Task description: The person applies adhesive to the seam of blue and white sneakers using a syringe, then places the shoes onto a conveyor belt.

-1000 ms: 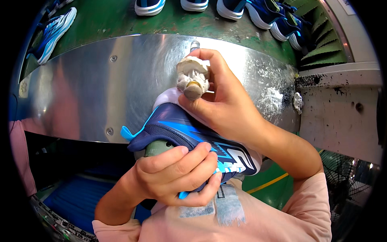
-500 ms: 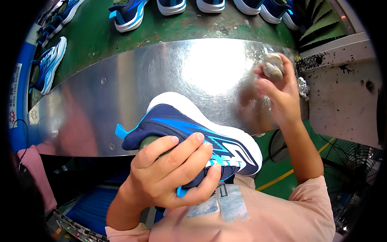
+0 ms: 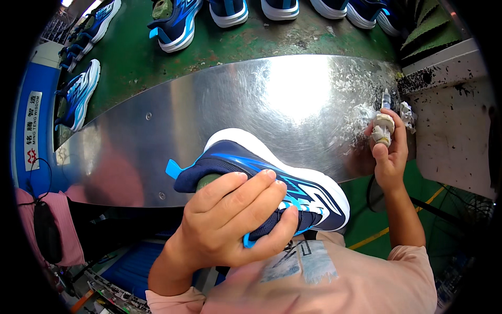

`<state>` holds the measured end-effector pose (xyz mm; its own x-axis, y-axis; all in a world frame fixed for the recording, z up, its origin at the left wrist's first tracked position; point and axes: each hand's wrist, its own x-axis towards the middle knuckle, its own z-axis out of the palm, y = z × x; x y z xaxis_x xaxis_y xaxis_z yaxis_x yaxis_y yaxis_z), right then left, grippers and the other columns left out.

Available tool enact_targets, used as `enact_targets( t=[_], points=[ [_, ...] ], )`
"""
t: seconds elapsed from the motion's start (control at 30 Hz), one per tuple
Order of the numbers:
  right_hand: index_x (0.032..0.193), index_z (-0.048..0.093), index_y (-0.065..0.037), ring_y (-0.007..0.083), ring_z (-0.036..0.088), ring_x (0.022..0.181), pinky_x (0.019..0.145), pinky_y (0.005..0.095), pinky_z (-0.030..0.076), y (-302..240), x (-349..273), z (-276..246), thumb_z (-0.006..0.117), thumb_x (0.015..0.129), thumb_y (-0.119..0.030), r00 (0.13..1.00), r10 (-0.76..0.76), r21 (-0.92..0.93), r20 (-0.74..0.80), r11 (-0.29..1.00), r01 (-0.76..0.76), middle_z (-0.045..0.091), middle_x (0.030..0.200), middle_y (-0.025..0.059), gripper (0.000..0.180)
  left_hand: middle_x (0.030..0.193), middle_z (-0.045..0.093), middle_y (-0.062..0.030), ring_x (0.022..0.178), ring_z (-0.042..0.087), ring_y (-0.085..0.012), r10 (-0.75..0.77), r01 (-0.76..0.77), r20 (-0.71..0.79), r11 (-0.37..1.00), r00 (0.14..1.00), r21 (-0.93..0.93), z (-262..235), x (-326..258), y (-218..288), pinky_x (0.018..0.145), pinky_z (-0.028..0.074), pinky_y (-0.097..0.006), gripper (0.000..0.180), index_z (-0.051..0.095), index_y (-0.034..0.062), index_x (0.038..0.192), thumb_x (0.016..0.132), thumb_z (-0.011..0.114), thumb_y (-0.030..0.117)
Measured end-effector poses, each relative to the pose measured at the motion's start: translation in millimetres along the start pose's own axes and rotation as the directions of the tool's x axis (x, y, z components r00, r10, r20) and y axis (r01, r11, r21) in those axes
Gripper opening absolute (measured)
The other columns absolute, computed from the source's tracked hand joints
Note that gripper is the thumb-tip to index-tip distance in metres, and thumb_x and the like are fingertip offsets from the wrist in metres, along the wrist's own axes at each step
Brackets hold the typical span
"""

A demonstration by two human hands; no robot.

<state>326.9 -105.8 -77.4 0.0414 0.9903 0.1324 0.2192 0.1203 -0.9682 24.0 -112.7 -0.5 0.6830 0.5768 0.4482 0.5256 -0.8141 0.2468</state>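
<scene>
My left hand [image 3: 222,222] is closed round the upper of a navy running shoe [image 3: 314,196] with bright blue stripes and a thick white sole. The shoe lies tilted on its side in front of my chest, sole turned away from me, with a green last [image 3: 207,181] filling its opening. At the right end of the metal plate, my right hand [image 3: 392,165] grips a small tool [image 3: 383,128]. Lumpy off-white material wraps its handle, and a slim pale tip points away from me. What kind of tool it is cannot be made out.
The shiny metal plate [image 3: 209,104] carries whitish residue [image 3: 361,120] and a crumpled white wad [image 3: 407,116] at its right end. Beyond it, several similar shoes [image 3: 178,26] stand on the green surface [image 3: 136,68]. A pale machine panel [image 3: 449,120] borders the right side.
My right hand has come down toward me and to the right with the tool. The shoe in my left hand appears slightly farther right, as the whole view has shifted.
</scene>
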Motion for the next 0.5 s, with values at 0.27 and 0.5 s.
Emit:
enact_targets(
  t=[0.27, 0.5],
  points=[
    [0.122, 0.040, -0.001, 0.0084, 0.049, 0.080, 0.069, 0.0202, 0.041, -23, -1, 3, 0.062, 0.080, -0.044, 0.998, 0.045, -0.001, 0.047, 0.999, -0.045, 0.049, 0.096, 0.0027, 0.064, 0.103, 0.058, 0.0030, 0.097, 0.057, -0.0144, 0.030, -0.022, -0.073, 0.993, 0.997, 0.112, 5, -36, 11, 0.091, 0.035, -0.032, 0.033, 0.046, 0.0261, 0.100, 0.075, 0.067, 0.018],
    [0.121, 0.042, -0.003, 0.0036, 0.046, 0.069, 0.057, 0.0144, 0.036, -24, 1, -5, 0.055, 0.086, -0.040, 0.979, 0.188, -0.057, -0.082, 0.979, -0.193, 0.051, 0.088, 0.0014, 0.053, 0.107, 0.056, 0.0058, 0.101, 0.056, -0.0104, 0.095, -0.068, -0.150, 0.982, 0.984, 0.175, 14, -51, 17, 0.090, 0.033, -0.031, 0.037, 0.044, 0.0300, 0.099, 0.074, 0.070, 0.024]
  ],
)
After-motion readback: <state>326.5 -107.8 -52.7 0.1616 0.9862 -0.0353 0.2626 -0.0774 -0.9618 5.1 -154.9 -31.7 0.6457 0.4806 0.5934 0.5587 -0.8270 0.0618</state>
